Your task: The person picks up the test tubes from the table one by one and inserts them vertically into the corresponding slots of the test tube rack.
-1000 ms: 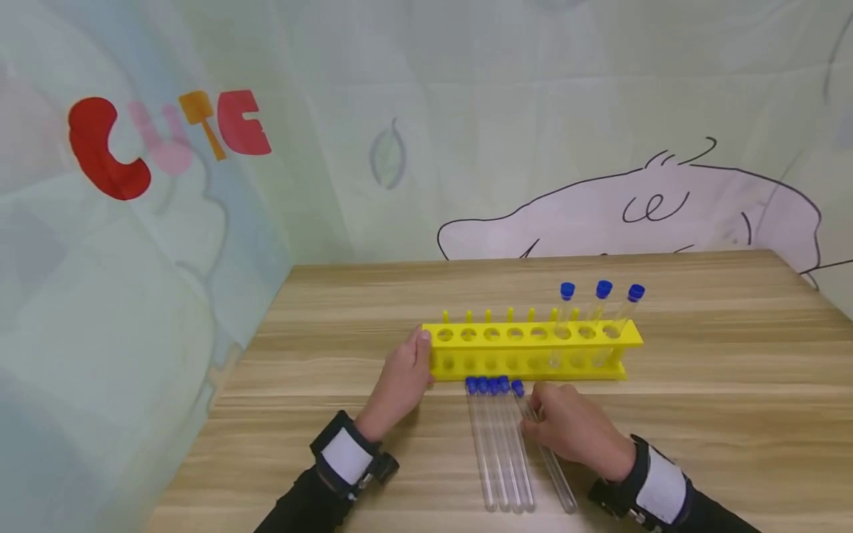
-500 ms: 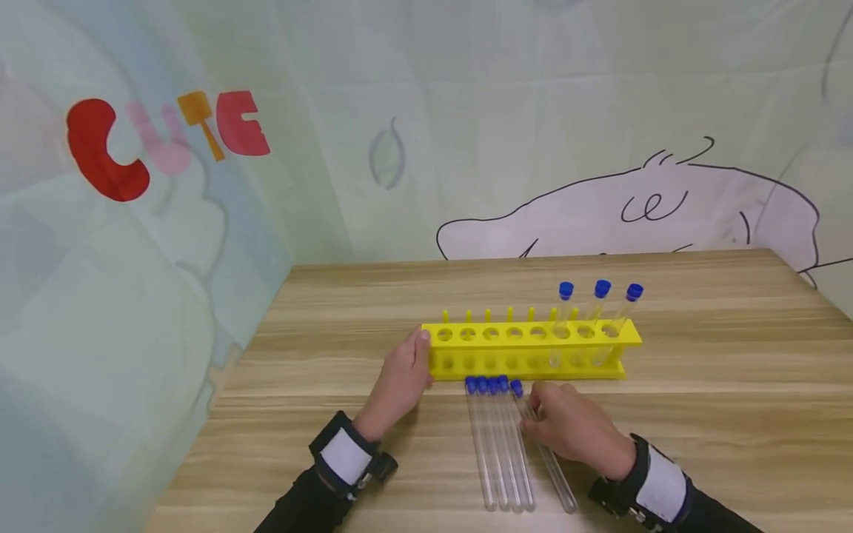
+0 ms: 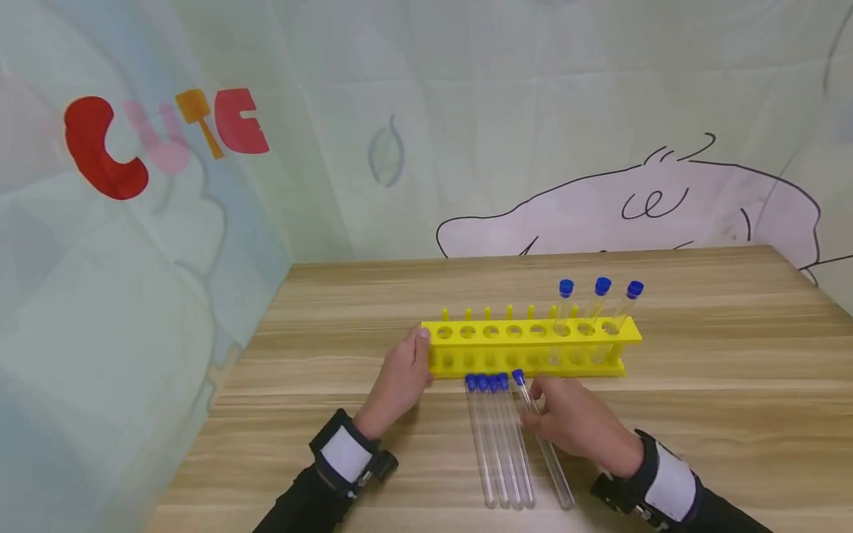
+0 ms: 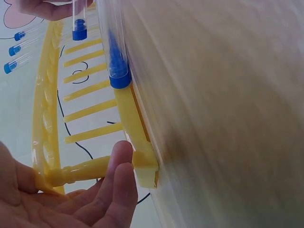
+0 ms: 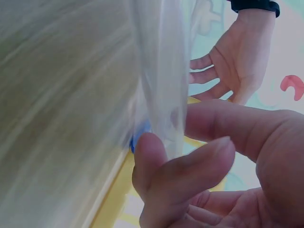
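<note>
My left hand (image 3: 398, 379) grips the left end of a yellow test tube rack (image 3: 533, 343). In the left wrist view, its fingers curl by the rack's end post (image 4: 88, 170). Three clear test tubes with blue caps (image 3: 566, 289) stand in holes at the rack's right end. My right hand (image 3: 578, 420) pinches a blue-capped test tube (image 3: 553, 466) between thumb and fingers; the tube slants, its cap raised near the rack's front edge. In the right wrist view, the clear tube (image 5: 164, 80) runs between the fingertips. Its cap is mostly hidden there.
Several capped test tubes (image 3: 500, 451) lie side by side on the wooden table (image 3: 720, 400), caps toward the rack, just left of the pinched tube. Short yellow pegs (image 3: 510, 312) line the rack's rear. A printed cloth (image 3: 333, 148) hangs behind the table.
The cap end of the test tube in my right hand has risen slightly from the table. My left hand stays on the rack.
</note>
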`<state>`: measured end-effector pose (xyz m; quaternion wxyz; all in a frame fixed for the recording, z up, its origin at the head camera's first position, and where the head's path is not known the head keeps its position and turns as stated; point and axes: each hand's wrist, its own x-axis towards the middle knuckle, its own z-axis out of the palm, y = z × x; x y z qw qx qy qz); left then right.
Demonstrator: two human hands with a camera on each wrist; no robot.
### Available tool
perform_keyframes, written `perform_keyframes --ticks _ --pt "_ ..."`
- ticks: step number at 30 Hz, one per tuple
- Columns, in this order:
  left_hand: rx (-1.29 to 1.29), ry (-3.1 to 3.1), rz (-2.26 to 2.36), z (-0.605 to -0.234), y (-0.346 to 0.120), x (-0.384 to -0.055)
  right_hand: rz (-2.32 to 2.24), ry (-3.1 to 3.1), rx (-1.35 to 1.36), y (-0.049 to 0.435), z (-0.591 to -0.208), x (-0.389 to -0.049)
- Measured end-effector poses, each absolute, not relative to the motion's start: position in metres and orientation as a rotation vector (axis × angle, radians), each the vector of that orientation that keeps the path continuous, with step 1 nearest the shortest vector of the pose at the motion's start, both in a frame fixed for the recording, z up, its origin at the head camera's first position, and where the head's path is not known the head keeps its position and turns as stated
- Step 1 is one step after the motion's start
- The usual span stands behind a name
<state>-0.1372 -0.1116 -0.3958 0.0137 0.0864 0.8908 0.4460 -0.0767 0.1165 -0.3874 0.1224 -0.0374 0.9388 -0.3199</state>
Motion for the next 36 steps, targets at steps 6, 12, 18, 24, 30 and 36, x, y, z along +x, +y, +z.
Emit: perform_keyframes --ticks 6,12,18,24,30,36 --pt "0.258 2.768 1.39 -0.395 -0.111 -0.137 -0.916 2.741 -0.108 0.117 -0.382 -0.074" --pt "0.272 2.77 1.398 -0.394 -0.111 -0.137 -0.904 2.775 -0.139 0.117 -0.378 -0.073" --pt "0.287 2.782 1.401 -0.393 -0.111 -0.136 -0.906 2.78 -0.131 0.117 -0.374 -0.073" --pt "0.283 2.77 1.407 -0.395 -0.111 -0.137 -0.923 2.782 -0.109 0.117 -0.371 -0.072" --pt "0.268 2.767 1.405 -0.395 -0.111 -0.136 -0.95 2.798 -0.121 0.117 -0.368 -0.071" --pt "0.277 2.781 1.393 -0.395 -0.111 -0.136 -0.989 2.805 -0.114 0.116 -0.366 -0.071"
